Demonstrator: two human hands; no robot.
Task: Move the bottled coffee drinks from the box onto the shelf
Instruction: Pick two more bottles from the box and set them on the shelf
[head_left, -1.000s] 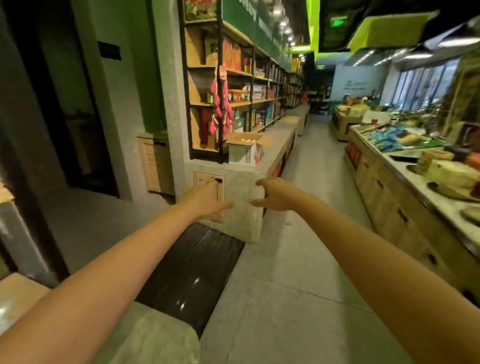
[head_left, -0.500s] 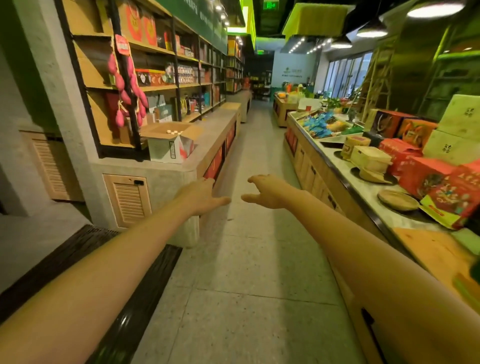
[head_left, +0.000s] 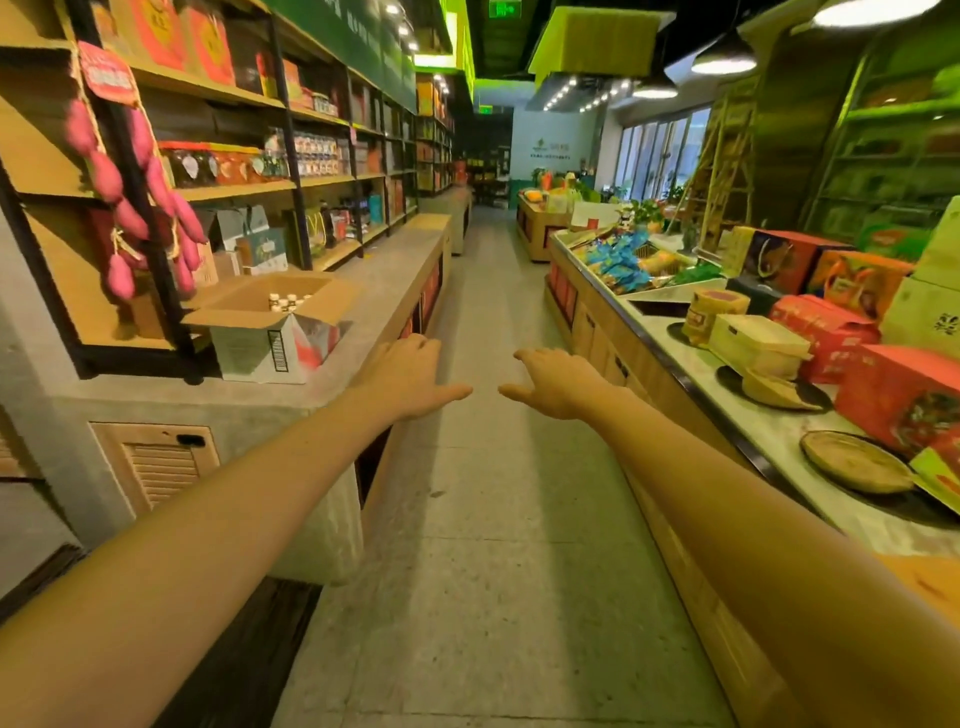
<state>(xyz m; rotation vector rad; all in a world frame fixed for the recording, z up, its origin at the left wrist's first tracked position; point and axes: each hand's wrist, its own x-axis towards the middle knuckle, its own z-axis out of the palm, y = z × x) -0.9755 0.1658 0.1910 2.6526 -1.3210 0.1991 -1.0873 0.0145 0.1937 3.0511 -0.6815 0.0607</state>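
Right of the open box (head_left: 270, 338), by which the bottled coffee drinks (head_left: 284, 302) are being held upright on the grey ledge (head_left: 384, 291), the left hand (head_left: 410, 376) and right hand (head_left: 553, 384) are being held out empty, fingers loosely spread, over the free aisle floor (head_left: 493, 467), while a barcode (head_left: 281, 351) is being shown on the box's side.

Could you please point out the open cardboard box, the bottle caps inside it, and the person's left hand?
open cardboard box (head_left: 247, 354): head view, its white front wall.
bottle caps (head_left: 283, 301): head view, the cluster of white tops.
left hand (head_left: 410, 376): head view, back of the hand.
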